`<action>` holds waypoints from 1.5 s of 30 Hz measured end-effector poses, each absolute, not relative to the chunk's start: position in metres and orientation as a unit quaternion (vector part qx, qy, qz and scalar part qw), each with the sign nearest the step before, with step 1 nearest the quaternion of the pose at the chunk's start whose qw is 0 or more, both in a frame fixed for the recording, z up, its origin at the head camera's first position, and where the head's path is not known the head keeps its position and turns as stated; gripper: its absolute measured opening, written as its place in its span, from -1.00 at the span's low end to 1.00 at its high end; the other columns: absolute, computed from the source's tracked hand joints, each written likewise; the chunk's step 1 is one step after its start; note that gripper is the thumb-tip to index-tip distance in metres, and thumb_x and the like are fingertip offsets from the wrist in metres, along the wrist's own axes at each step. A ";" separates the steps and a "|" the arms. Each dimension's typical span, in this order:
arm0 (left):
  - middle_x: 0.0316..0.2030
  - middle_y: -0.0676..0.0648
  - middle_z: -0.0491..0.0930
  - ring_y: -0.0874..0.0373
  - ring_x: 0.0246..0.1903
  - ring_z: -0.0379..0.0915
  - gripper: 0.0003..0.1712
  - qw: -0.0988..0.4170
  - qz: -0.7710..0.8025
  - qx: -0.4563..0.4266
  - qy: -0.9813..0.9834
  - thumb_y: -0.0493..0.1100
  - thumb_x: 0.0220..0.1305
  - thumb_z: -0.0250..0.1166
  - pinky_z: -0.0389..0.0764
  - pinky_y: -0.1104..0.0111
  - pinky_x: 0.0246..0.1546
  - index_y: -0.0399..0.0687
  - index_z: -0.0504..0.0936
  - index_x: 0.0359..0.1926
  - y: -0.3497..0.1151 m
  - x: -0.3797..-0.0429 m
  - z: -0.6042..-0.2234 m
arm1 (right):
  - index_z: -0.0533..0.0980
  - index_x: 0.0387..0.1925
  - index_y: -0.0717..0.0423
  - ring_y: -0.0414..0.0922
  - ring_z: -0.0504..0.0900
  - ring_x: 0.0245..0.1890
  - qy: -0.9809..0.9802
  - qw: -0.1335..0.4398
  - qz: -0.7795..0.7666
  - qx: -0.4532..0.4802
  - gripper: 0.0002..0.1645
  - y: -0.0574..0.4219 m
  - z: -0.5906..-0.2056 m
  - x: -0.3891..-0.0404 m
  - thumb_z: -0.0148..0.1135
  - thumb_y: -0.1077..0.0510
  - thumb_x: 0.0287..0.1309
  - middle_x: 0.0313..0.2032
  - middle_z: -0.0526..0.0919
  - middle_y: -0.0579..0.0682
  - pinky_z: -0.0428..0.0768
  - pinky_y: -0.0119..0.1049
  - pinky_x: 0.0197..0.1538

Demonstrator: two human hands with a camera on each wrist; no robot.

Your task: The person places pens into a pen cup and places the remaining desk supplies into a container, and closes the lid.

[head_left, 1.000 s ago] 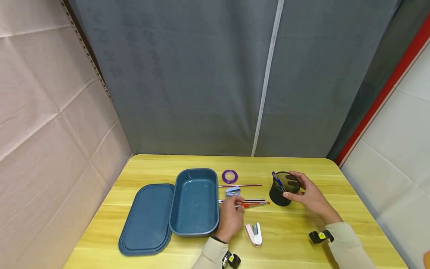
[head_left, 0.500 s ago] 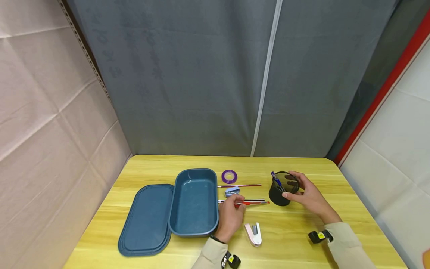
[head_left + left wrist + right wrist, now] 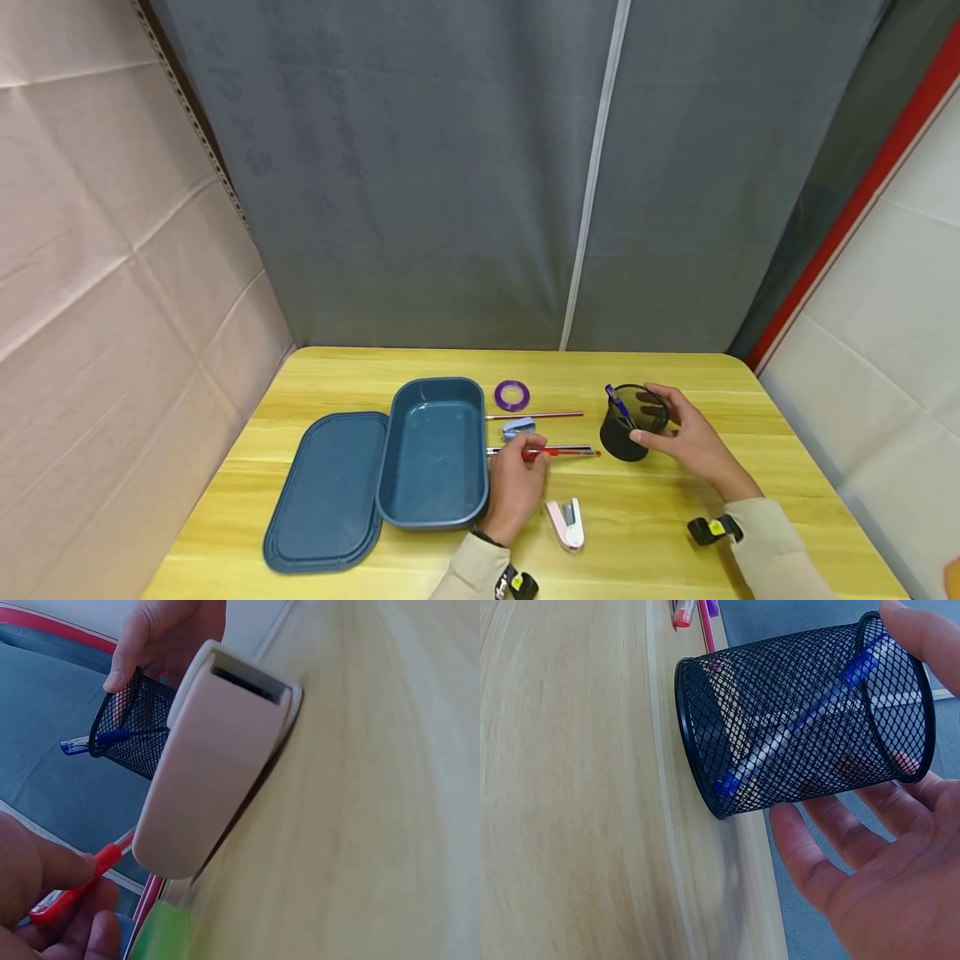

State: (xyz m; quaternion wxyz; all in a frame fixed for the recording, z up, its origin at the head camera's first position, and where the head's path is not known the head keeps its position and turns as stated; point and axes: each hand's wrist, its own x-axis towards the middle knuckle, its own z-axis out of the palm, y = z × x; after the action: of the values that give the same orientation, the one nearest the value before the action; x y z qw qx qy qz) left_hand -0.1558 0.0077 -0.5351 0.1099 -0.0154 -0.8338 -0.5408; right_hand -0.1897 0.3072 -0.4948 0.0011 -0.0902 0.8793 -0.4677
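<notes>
My left hand (image 3: pixel 513 493) pinches a red pen (image 3: pixel 73 891) between thumb and fingers, just right of the blue container. In the head view, the pen points right over dark pens (image 3: pixel 576 447) lying on the table. With thumb and fingers around its rim, my right hand (image 3: pixel 693 440) holds a black mesh pen cup (image 3: pixel 802 720). A blue pen (image 3: pixel 802 716) leans inside the cup, its upper end sticking past the rim in the head view. Below and to the right of my left hand lies a pale pink and white stapler (image 3: pixel 566 525).
A blue rectangular container (image 3: pixel 433 518) stands left of my left hand, with its flat lid (image 3: pixel 326 500) beside it. Beyond the hand lie a purple tape roll (image 3: pixel 512 396), a dark red slim stick (image 3: pixel 547 414) and a small blue stapler-like item (image 3: pixel 519 428). A grey curtain (image 3: pixel 420 208) hangs behind the table.
The red pen in my left hand has turned slightly and now lies more in line with the dark pens. My right hand and the pen cup stay nearly in place.
</notes>
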 end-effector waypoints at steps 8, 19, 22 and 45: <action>-0.27 0.07 0.80 0.34 -0.32 0.66 -0.80 0.120 -0.574 -0.011 -0.810 -0.31 0.26 0.50 0.68 0.44 -0.24 -0.01 0.79 -0.11 0.012 -0.156 -0.531 | 0.14 0.62 0.08 0.35 0.40 0.43 0.875 -0.001 -0.476 -0.085 0.07 0.309 -0.495 -0.191 0.53 -0.02 0.27 0.41 0.44 0.27 0.55 -0.55 0.09; -0.29 0.11 0.74 0.38 -0.36 0.63 -0.82 0.128 -0.629 0.009 -0.767 -0.27 0.27 0.50 0.66 0.48 -0.27 -0.02 0.76 -0.12 0.015 -0.153 -0.513 | 0.15 0.61 0.09 0.35 0.41 0.42 0.875 -0.002 -0.476 -0.085 0.07 0.311 -0.495 -0.191 0.54 -0.02 0.26 0.40 0.45 0.27 0.51 -0.62 0.04; -0.28 0.10 0.74 0.35 -0.32 0.65 -0.82 0.127 -0.642 0.007 -0.756 -0.27 0.28 0.50 0.66 0.47 -0.27 -0.04 0.76 -0.11 0.015 -0.153 -0.508 | 0.15 0.61 0.11 0.35 0.42 0.41 0.877 -0.004 -0.472 -0.088 0.07 0.310 -0.495 -0.190 0.54 -0.03 0.26 0.39 0.46 0.27 0.53 -0.59 0.05; -0.10 0.02 0.76 0.18 -0.11 0.71 -0.79 0.130 -0.707 -0.032 -0.695 -0.21 0.38 0.45 0.73 0.36 -0.02 0.00 0.72 0.00 0.020 -0.161 -0.458 | 0.15 0.60 0.12 0.36 0.42 0.42 0.870 -0.001 -0.484 -0.095 0.05 0.306 -0.492 -0.189 0.53 0.04 0.27 0.41 0.46 0.29 0.55 -0.56 0.06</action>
State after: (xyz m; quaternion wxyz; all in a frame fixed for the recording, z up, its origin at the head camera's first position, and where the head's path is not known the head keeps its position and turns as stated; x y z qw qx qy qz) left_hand -0.1608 0.0198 -0.4579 0.1303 -0.0317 -0.6947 -0.7067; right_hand -0.1889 0.3061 -0.4924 -0.0006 -0.0948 0.8702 -0.4836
